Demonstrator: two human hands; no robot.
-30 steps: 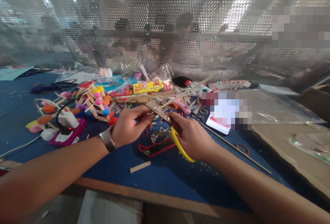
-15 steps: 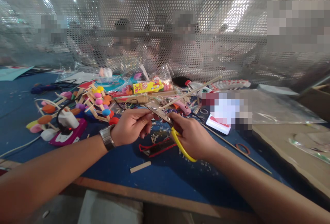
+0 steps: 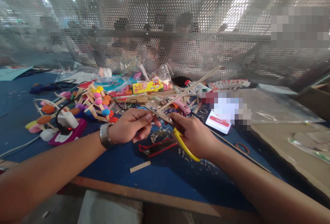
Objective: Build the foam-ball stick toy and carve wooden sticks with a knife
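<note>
My right hand [image 3: 197,134] grips a pair of scissors [image 3: 186,147] by the yellow handles, with the metal blades pointing left toward my left hand. My left hand [image 3: 132,124], with a metal watch on its wrist, has thumb and forefinger pinched together beside the blades. A thin wooden stick [image 3: 192,88] slants from the blades up to the right and looks doubled along its length. Its lower end, at my left fingertips, is partly hidden. On the table below lie a red-and-black cutter-like tool [image 3: 157,147] and a short flat wooden piece [image 3: 140,166].
Left on the blue table sit a stick model with coloured pads [image 3: 96,102] and a purple power strip [image 3: 68,133]. A pink glue gun [image 3: 182,106], a lit phone [image 3: 219,122] and a long thin rod [image 3: 239,150] lie rightward. Perforated sheeting [image 3: 154,28] stands behind.
The far end of the wooden stick has risen, and it now looks doubled. My left fingers have shifted slightly left. The scissors stay in my right hand, their blades tilted a little differently.
</note>
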